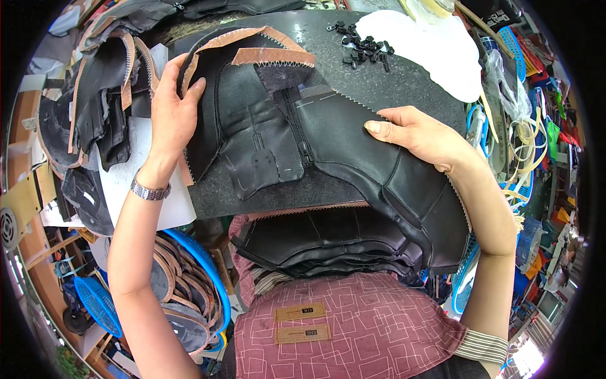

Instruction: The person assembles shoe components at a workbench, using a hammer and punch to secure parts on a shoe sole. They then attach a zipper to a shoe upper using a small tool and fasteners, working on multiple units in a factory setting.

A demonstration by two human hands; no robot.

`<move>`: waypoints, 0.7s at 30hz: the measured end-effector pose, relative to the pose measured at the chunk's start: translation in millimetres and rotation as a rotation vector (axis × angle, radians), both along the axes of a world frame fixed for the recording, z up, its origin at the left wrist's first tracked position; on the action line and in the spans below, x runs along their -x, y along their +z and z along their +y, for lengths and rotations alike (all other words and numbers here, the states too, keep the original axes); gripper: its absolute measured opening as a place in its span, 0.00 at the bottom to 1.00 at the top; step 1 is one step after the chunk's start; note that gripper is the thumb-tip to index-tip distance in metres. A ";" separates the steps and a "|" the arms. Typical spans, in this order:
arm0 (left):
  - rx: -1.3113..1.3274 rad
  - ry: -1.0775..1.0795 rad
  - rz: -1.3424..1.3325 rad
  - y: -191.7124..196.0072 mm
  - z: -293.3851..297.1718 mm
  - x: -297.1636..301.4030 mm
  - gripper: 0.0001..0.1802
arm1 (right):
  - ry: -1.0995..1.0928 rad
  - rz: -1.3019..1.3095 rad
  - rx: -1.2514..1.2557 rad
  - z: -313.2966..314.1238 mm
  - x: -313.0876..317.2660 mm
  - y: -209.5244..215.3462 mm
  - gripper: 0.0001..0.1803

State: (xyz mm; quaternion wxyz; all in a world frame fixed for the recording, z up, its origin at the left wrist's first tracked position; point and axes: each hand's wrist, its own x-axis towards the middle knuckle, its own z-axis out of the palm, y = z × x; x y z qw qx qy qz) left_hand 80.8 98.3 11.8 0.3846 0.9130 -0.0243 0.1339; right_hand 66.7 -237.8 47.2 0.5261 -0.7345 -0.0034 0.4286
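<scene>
A black leather boot upper [350, 129] is spread out over the dark worktop, with zigzag stitching along its edge and tan strips on its far left part. A black zipper [295, 129] runs down its middle. My left hand [176, 104] grips the upper's left edge, thumb on top and fingers behind. Over on the right, my right hand [416, 134] pinches the upper's right edge, its thumb lying on the leather and its other fingers partly hidden beneath. More black leather uppers [328, 237] lie stacked on my lap, over a maroon patterned apron [353, 322].
Small black zipper pulls [366, 47] lie heaped on the worktop [416, 82] beside a white sheet [424, 47]. Other black pieces with tan edging [104, 88] pile up at the left. A blue basket [222, 278] of dark, tan-edged pieces stands below left.
</scene>
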 end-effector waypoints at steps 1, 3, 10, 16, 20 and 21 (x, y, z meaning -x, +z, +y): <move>0.006 0.000 -0.001 0.0 -0.2 0.7 0.21 | -0.001 0.005 -0.013 -0.2 -0.4 -1.2 0.28; 0.080 -0.003 0.033 0.7 -1.1 2.9 0.21 | 0.011 0.020 0.031 0.3 -1.3 0.0 0.28; 0.375 0.026 -0.075 65.7 22.3 -18.9 0.22 | 0.189 -0.569 0.098 5.4 -42.3 42.6 0.28; 0.476 0.195 -0.121 168.8 141.2 -124.5 0.29 | 0.268 -0.999 0.118 118.1 -207.7 123.1 0.33; -0.283 0.501 -0.391 152.7 195.5 -153.5 0.36 | 0.322 -1.589 0.622 190.7 -269.7 92.5 0.32; -0.213 0.382 -0.317 139.2 187.6 -148.2 0.37 | 0.270 -1.664 0.505 197.5 -281.2 52.2 0.30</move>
